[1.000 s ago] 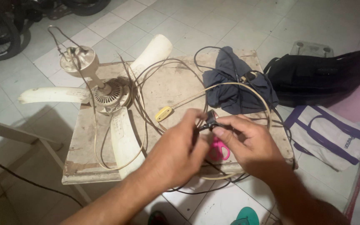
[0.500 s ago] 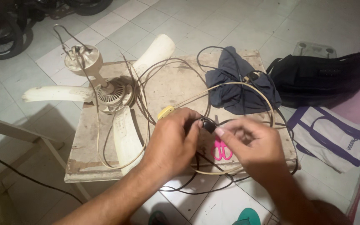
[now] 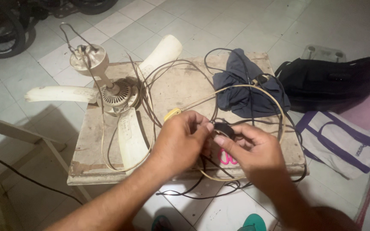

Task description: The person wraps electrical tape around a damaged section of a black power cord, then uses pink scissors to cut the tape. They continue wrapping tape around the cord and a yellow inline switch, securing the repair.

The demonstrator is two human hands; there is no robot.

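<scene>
Both hands meet over the counter [image 3: 108, 171]: the left hand [image 3: 180, 143] and right hand [image 3: 249, 149] pinch a small black part [image 3: 225, 128] on the wires [image 3: 236, 87] between their fingertips. This looks like a wiring step; a careful twist seems needed next.

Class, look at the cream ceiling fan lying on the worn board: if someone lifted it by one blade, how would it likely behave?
The ceiling fan would probably sag toward its motor hub, which looks like the heaviest part. Its three long blades seem thin, so one might flex. The wires looped over it would likely drag along and snag. Both hands, left hand and right hand, are busy with a small black part.
</scene>
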